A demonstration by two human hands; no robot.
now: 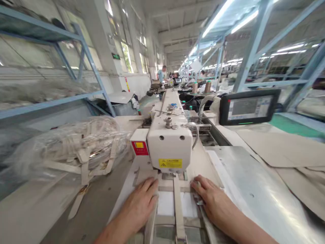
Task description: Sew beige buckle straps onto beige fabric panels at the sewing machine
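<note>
A white industrial sewing machine head [169, 145] with a yellow caution label stands right in front of me. Beneath it lies a beige panel [166, 184], and a narrow beige strap [178, 206] runs from under the head toward me, a metal buckle at its near end. My left hand [142, 201] lies on the panel's left side, fingers stretched forward and flat. On the right side, my right hand [210, 195] rests with its fingers slightly bent and apart on the panel's edge. Its thumb is partly hidden, close to a small shiny piece.
On the left, a clear plastic bag [83, 145] holds several beige straps with metal buckles. A control screen [250, 106] stands at right behind a metal plate [256, 189] and flat beige sheets [284, 147]. Blue shelving [93, 64] rises at left. A person [161, 74] stands far back.
</note>
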